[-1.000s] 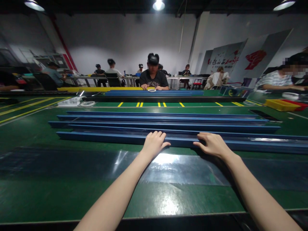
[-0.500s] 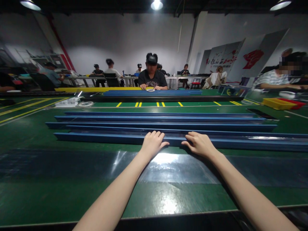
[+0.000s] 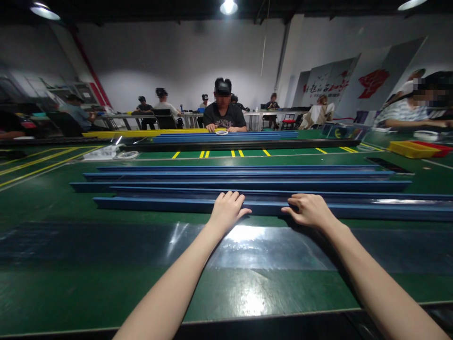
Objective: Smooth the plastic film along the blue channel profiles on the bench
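I saw red writing, too small to read, on the display board (image 3: 327,87). My left hand's (image 3: 226,208) and right hand's (image 3: 310,210) fingers grasped a long, straight blue channel (image 3: 159,204), glossy inside.

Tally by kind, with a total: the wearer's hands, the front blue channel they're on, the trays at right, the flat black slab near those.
Hands: 2 (left hand, right hand)
Front blue channel: 1
Trays: 2 (yellow tray, red tray)
Black slab: 1
Total: 6
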Demonstrator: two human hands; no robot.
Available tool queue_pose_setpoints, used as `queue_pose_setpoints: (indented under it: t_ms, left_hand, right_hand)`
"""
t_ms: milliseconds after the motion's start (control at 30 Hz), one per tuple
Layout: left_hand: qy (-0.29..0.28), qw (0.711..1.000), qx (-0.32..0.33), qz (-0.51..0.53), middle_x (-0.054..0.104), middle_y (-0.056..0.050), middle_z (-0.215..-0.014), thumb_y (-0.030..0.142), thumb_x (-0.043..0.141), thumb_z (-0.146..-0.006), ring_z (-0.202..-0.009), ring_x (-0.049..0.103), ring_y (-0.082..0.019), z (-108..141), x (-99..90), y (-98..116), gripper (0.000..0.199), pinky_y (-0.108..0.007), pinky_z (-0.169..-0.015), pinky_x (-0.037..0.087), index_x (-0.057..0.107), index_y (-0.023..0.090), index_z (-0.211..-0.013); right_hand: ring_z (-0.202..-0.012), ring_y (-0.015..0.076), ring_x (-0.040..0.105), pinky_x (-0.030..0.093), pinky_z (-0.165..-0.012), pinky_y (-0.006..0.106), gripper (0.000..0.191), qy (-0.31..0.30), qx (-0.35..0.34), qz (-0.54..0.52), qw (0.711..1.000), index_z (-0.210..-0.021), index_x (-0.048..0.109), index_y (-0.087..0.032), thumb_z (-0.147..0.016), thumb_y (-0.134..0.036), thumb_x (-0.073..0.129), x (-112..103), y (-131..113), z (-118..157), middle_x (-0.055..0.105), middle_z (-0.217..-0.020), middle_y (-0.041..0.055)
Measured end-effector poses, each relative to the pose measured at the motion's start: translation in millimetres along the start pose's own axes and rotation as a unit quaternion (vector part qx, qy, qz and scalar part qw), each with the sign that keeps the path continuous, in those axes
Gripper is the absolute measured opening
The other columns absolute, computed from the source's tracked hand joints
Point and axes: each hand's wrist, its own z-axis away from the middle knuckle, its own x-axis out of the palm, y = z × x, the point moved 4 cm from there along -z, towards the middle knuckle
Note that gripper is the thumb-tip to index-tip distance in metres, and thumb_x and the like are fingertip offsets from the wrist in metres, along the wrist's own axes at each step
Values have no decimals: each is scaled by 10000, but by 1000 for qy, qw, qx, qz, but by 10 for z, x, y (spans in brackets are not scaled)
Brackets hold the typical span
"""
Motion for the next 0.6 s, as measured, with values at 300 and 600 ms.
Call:
queue_pose_setpoints:
  t_ms: [300, 600]
  left_hand:
    - [-7, 1000, 3, 10, 586, -16, -834, 495, 488, -763, -795, 499, -174, 4, 15, 6, 340, -292, -644, 280, 527, 180, -883]
    - [-13, 1000, 3, 22, 615, -11, -808, 487, 467, -779, -773, 510, -169, 8, 11, 7, 328, -294, -659, 278, 544, 170, -810]
  right_hand:
    - [-706, 165, 555, 262, -529, 245, 379, 1, -6, -18, 1000, -678, 576, -189, -795, -468, 348, 35, 48, 17, 612, -730, 47]
    - [-796, 196, 582, 361, -627, 256, 376, -3, -5, -48, 999, -797, 609, -194, -793, -477, 360, 20, 58, 19, 638, -861, 62]
